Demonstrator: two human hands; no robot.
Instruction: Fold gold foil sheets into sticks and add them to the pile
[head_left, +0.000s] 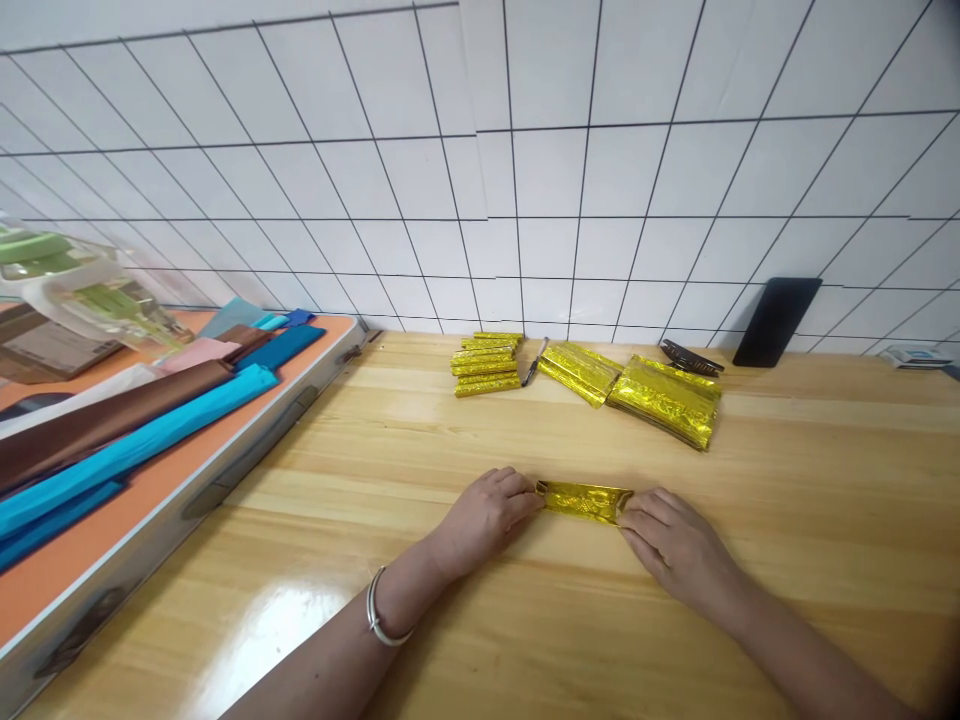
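Left hand [486,512] grasping left end of folded gold foil strip [585,502]; right hand [681,545] grasping right end. Strip at middle of worktop [540,630], nearer than the foil stacks [664,398]. Farther left, foil rolls [486,368]; pen [535,362] between rolls and stacks. Black slab [777,322] far right, against wall [555,175].

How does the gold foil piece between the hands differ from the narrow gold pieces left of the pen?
The held foil piece has the left hand and right hand at its ends; no hand touches the narrow pieces.
The held foil piece is single; the narrow pieces are several, grouped together.
The held foil piece is nearer the person; the narrow pieces lie near the wall.
Both are shiny gold.
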